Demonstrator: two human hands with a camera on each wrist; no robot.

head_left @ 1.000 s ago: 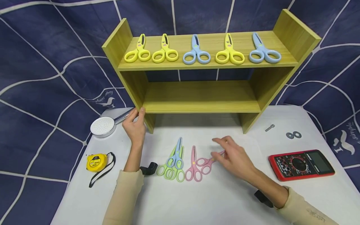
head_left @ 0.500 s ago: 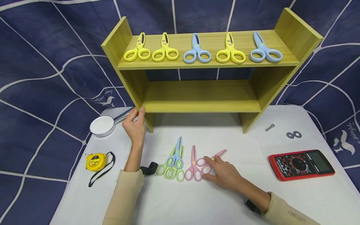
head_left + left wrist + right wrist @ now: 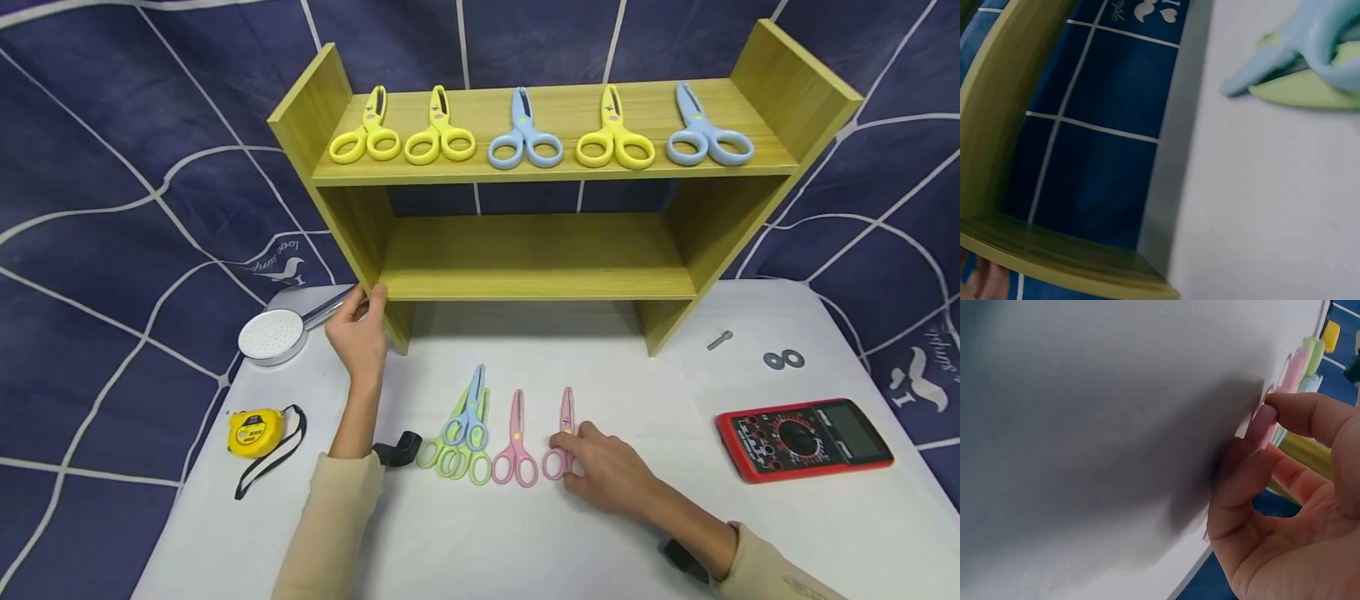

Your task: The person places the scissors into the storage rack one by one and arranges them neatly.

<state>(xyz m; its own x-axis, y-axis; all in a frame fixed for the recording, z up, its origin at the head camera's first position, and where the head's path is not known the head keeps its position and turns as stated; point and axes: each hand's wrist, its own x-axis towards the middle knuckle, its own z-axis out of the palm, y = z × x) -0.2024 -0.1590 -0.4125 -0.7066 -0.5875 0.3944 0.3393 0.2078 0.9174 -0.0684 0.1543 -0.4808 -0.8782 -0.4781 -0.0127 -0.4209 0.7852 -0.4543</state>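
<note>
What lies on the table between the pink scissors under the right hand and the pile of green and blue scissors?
In the head view, one more pair of pink scissors lies there, flat, apart from both.

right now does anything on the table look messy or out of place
Yes: the blue scissors lie stacked on the green scissors, while both pink scissors lie singly. The right hand holds the right pink pair.
</note>
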